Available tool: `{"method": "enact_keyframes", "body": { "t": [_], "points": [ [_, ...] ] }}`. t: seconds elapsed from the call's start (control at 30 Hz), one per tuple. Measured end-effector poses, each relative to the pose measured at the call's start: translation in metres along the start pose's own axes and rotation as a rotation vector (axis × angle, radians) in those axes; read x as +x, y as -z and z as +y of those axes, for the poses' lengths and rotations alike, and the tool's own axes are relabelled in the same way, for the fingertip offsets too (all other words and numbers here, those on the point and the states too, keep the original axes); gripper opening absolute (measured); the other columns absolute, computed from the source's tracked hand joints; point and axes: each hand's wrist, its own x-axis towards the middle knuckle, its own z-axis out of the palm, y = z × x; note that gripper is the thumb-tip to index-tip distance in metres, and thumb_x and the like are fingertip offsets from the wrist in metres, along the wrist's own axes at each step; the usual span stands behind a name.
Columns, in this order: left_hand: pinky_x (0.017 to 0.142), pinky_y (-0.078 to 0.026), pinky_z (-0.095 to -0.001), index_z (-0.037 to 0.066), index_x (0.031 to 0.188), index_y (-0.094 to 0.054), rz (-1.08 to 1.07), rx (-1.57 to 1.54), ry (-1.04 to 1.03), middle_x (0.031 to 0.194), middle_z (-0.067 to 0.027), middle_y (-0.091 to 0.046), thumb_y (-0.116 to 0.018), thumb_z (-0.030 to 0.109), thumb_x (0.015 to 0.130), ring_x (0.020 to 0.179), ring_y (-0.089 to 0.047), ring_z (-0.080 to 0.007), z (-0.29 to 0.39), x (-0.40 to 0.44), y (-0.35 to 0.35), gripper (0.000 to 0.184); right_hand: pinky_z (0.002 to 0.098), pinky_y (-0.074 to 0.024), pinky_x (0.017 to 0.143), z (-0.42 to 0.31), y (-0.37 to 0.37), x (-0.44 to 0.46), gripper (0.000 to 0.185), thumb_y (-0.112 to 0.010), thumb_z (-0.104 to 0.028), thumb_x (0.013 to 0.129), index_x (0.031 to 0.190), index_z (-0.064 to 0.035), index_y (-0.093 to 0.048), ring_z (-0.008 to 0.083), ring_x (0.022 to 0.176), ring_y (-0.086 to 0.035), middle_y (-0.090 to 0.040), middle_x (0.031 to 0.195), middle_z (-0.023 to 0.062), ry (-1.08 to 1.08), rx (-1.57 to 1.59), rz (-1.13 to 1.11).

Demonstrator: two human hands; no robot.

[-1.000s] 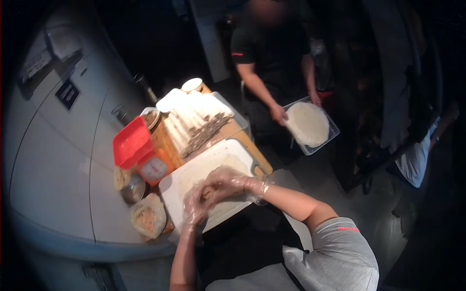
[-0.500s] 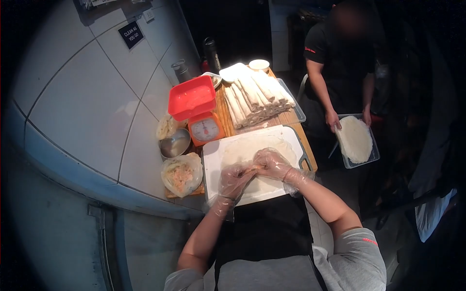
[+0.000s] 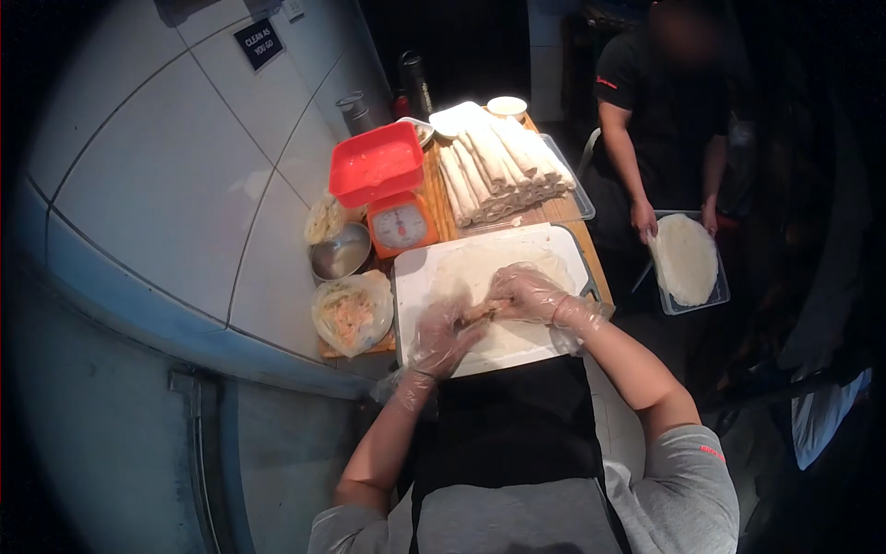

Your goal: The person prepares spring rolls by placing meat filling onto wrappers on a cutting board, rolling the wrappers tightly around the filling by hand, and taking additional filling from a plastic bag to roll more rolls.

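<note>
My left hand [image 3: 441,338] and my right hand [image 3: 528,294], both in clear plastic gloves, meet above a thin, pale dough sheet [image 3: 471,265]. The sheet lies flat on a white cutting board [image 3: 413,277]. Pinched between my fingers is a small strip of pinkish filling [image 3: 484,310], low over the sheet's middle. The fingers of both hands are curled in around it, and the gloves partly hide it. Left of the board sits a plastic bag of pink and orange filling [image 3: 351,312].
An orange scale [image 3: 401,227] carries a red tray [image 3: 377,164]. Beside it stands a metal bowl [image 3: 340,251]. Long rolled wraps [image 3: 503,171] are stacked behind the board. At right, a co-worker's hands [image 3: 644,222] hold a clear tray [image 3: 694,307] with round dough sheets [image 3: 688,258].
My left hand has loosened slightly and shifted, showing more of the filling between the hands. The whole view has tilted a little, moving the table slightly rightward.
</note>
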Motion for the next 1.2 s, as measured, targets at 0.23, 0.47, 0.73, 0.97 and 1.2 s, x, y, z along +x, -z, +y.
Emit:
{"method": "enact_keyframes", "body": {
  "t": [0.23, 0.47, 0.73, 0.97, 1.2],
  "points": [
    [0.118, -0.030, -0.0393, -0.006, 0.146, -0.040, 0.065, -0.111, -0.036, 0.151, -0.0245, -0.042, -0.078, 0.018, 0.080, 0.142, -0.040, -0.0333, -0.023, -0.027, 0.021, 0.080, 0.0416, -0.0494, 0.088, -0.020, 0.014, 0.009, 0.031, -0.081, -0.031, 0.077, 0.098, -0.0090, -0.076, 0.0315, 0.098, -0.065, -0.069, 0.097, 0.0102, -0.082, 0.103, -0.005],
    [0.117, -0.033, -0.0380, -0.004, 0.141, -0.049, 0.126, -0.519, 0.057, 0.148, -0.0228, -0.046, -0.069, 0.005, 0.083, 0.142, -0.042, -0.0312, -0.052, -0.027, 0.016, 0.062, 0.0412, -0.0497, 0.081, -0.021, 0.007, 0.022, 0.025, -0.077, -0.030, 0.075, 0.089, -0.0098, -0.073, 0.0307, 0.089, -0.065, -0.066, 0.083, 0.0105, -0.039, 0.060, -0.108],
    [0.088, -0.054, -0.0378, -0.001, 0.120, -0.066, -0.024, -0.145, -0.077, 0.119, -0.0179, -0.065, -0.080, 0.024, 0.083, 0.099, -0.068, -0.0285, -0.012, 0.000, 0.005, 0.047, 0.0431, -0.0487, 0.084, -0.028, -0.009, 0.022, 0.023, -0.079, -0.026, 0.073, 0.088, -0.0108, -0.072, 0.0314, 0.092, -0.064, -0.065, 0.090, 0.0098, -0.016, -0.077, -0.026],
    [0.083, -0.053, -0.0394, 0.002, 0.107, -0.073, 0.290, 0.032, -0.252, 0.097, -0.0150, -0.072, -0.079, 0.022, 0.083, 0.092, -0.069, -0.0287, 0.002, -0.009, 0.004, 0.033, 0.0435, -0.0476, 0.087, -0.003, -0.001, 0.003, 0.033, -0.080, -0.034, 0.074, 0.095, -0.0101, -0.073, 0.0318, 0.098, -0.062, -0.065, 0.096, 0.0097, 0.036, -0.022, -0.007],
    [0.086, -0.053, -0.0401, 0.001, 0.112, -0.071, 0.057, -0.229, -0.071, 0.105, -0.0163, -0.072, -0.082, 0.027, 0.081, 0.095, -0.068, -0.0299, 0.000, 0.000, 0.000, 0.042, 0.0429, -0.0472, 0.087, 0.006, -0.021, 0.002, 0.028, -0.081, -0.030, 0.073, 0.095, -0.0130, -0.074, 0.0322, 0.096, -0.062, -0.065, 0.096, 0.0087, -0.017, 0.029, 0.059]
  ]
}}
